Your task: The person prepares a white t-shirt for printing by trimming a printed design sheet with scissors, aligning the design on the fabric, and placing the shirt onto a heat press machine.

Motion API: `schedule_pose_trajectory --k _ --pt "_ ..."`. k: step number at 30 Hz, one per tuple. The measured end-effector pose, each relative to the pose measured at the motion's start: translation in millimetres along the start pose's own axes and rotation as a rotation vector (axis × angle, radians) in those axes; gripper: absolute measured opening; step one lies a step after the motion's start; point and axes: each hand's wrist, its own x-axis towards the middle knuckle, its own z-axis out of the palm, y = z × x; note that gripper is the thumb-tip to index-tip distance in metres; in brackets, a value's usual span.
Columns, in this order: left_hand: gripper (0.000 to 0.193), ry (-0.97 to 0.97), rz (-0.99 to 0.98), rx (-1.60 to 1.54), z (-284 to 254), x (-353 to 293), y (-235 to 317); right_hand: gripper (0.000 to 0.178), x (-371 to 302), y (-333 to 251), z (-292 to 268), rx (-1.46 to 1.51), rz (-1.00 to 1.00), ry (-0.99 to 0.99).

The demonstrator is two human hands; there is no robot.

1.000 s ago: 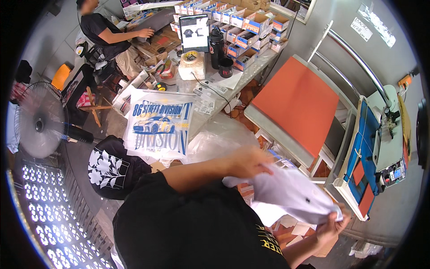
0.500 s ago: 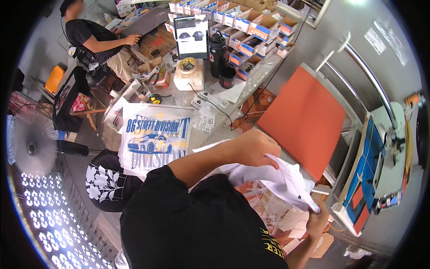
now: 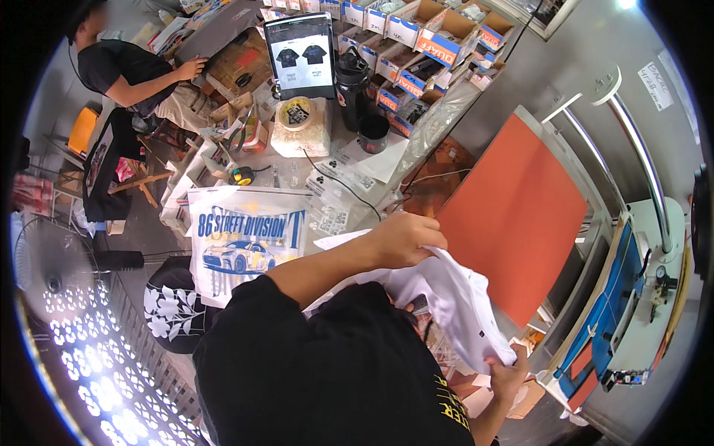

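Note:
A white shirt with a small black label hangs stretched between my two hands, in front of my body. My left hand pinches one edge of it, close to the near left side of an orange-red press pad. Lower and to the right, my right hand grips the opposite edge, its thumb on the cloth. Part of the shirt trails behind my left forearm and is hidden there. To the left, printed transfer sheets with a blue car design lie on the table.
A tablet, black tumbler and black mug stand on the table. Boxes fill the shelf behind. Metal bars rise at right. A fan is at left; a co-worker sits far left.
The view has shifted slightly. Both hands keep their hold on the shirt; its cloth now hangs more spread out, with the label side turned more toward me.

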Motion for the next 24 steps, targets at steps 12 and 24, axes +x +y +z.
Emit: schedule_pose_trajectory --k 12,24 --pt "0.027 0.261 -0.352 -0.117 -54 -20 29 0.011 -2 71 -70 -0.155 0.002 0.194" --pt "0.029 0.525 0.175 0.781 -11 199 -36 0.040 255 75 -176 -0.887 -0.525 0.536"
